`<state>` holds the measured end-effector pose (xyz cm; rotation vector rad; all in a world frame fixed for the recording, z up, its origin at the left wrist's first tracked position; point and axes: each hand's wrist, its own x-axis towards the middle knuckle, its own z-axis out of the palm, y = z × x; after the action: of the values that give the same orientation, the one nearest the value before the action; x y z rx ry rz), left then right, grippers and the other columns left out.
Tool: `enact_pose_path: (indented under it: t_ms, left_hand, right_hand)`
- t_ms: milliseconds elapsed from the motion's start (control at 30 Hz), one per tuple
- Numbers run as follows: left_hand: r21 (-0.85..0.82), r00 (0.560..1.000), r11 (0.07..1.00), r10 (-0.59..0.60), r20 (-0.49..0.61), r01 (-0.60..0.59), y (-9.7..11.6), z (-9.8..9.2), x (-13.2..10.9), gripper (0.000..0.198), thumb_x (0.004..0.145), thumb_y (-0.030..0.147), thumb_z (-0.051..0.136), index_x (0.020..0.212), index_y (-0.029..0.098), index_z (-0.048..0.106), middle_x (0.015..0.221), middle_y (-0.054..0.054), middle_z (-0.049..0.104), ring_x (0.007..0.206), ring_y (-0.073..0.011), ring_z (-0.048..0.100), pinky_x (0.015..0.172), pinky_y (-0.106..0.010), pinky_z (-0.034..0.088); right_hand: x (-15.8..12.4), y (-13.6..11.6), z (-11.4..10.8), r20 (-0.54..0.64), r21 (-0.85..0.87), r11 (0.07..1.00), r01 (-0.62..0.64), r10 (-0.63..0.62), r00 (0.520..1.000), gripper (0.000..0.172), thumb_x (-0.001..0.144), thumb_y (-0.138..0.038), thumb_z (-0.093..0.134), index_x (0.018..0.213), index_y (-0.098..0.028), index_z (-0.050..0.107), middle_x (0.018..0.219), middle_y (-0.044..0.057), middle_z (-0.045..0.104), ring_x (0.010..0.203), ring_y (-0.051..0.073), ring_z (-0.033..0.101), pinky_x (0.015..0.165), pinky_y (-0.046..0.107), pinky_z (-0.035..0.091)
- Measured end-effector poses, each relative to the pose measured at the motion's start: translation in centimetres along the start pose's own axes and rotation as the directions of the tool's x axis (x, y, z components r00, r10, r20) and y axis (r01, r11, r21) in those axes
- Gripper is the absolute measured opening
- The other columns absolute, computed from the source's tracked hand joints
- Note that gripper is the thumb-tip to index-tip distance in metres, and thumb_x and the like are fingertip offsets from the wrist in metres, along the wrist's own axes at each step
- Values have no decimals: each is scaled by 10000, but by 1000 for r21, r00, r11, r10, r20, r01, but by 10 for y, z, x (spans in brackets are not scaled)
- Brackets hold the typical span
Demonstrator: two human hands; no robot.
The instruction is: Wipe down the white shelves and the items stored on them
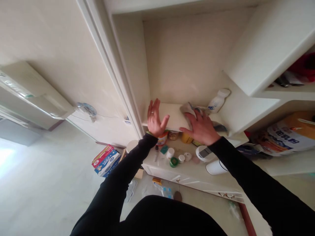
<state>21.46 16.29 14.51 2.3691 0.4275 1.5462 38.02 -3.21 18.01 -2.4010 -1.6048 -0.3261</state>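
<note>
My right hand (200, 127) presses a greyish cloth (186, 108) against the white shelf board (171, 114) of the cabinet. Part of the cloth lies hidden under the fingers, and a darker bit of fabric (220, 127) shows to the right of the hand. Close behind, in the right corner of the shelf, a white bottle (218, 101) leans to one side. My left hand (155, 119), with a ring on one finger, is spread at the shelf's left end and holds nothing. Whether it touches the board I cannot tell.
Below the shelf, a counter holds a green-lidded jar (174, 162), small white containers (170, 152) and a white cylinder (216, 167). A large printed bag (283, 137) fills the right compartment. Stacked boxes (107, 162) stand on the floor at left.
</note>
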Motion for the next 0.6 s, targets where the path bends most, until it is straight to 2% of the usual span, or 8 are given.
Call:
enact_pose_path:
  t_ms: [100, 167, 233, 300, 367, 467, 533, 600]
  left_hand:
    - [-62, 999, 998, 22, -39, -25, -4, 2, -1, 851, 1103, 786, 385, 1772, 260, 390, 1766, -184, 532, 1773, -343, 306, 1422, -583, 356]
    - [-74, 997, 997, 14, -78, -20, -7, 2, -1, 844, 1094, 797, 392, 1769, 291, 410, 1752, -170, 553, 1766, -337, 325, 1412, -587, 379]
    - [-80, 996, 997, -6, -87, -1, -11, -1, -1, 872, 1081, 827, 366, 1756, 280, 441, 1743, -168, 564, 1766, -339, 323, 1414, -588, 381]
    - [-107, 997, 994, -31, -74, 23, -14, -4, 0, 903, 1067, 850, 358, 1732, 250, 473, 1748, -179, 558, 1769, -350, 313, 1423, -591, 364]
    - [-136, 995, 989, -68, -68, 58, -16, -7, 0, 892, 1071, 844, 374, 1709, 232, 494, 1750, -183, 556, 1766, -352, 322, 1435, -586, 339]
    - [-152, 990, 984, -106, -89, 92, -17, -9, -1, 848, 1093, 814, 394, 1687, 221, 513, 1736, -182, 572, 1752, -341, 355, 1439, -570, 321]
    - [-155, 991, 985, -96, -96, 81, -17, -9, -3, 827, 1098, 806, 405, 1686, 234, 513, 1739, -176, 570, 1754, -336, 352, 1433, -560, 328]
    - [-160, 993, 986, -68, -98, 52, -15, -8, -5, 802, 1102, 794, 419, 1694, 258, 501, 1743, -167, 566, 1760, -331, 337, 1425, -555, 342]
  right_hand:
    - [57, -35, 2, 187, 73, 997, -16, 2, 982, 976, 1004, -804, 572, 1764, -209, 422, 1869, 252, 292, 1684, 595, 284, 1280, 795, 338]
    - [79, -66, 1, 248, 111, 992, 63, -89, 965, 920, 1036, -718, 587, 1774, -198, 412, 1884, 249, 257, 1701, 595, 250, 1296, 796, 315]
    - [82, -91, -1, 242, 149, 972, 181, -213, 947, 780, 1086, -556, 565, 1762, -188, 439, 1877, 238, 286, 1694, 562, 291, 1302, 767, 332]
    - [67, -103, -2, 200, 172, 948, 270, -302, 932, 677, 1108, -423, 529, 1738, -182, 478, 1859, 213, 348, 1675, 499, 357, 1305, 702, 377]
    - [37, -94, -2, 114, 178, 921, 346, -369, 922, 605, 1119, -356, 495, 1700, -190, 533, 1838, 187, 402, 1659, 439, 403, 1293, 637, 428]
    - [-19, -50, -8, -58, 131, 882, 453, -449, 891, 529, 1151, -338, 423, 1637, -237, 609, 1791, 171, 479, 1611, 383, 486, 1247, 593, 484]
    - [-54, -14, -15, -103, 42, 906, 422, -416, 904, 522, 1162, -364, 403, 1624, -246, 615, 1759, 189, 514, 1552, 381, 555, 1207, 601, 507]
    - [-80, 15, -22, -130, -54, 947, 318, -322, 938, 521, 1159, -398, 423, 1614, -232, 614, 1699, 217, 565, 1463, 408, 617, 1164, 626, 522]
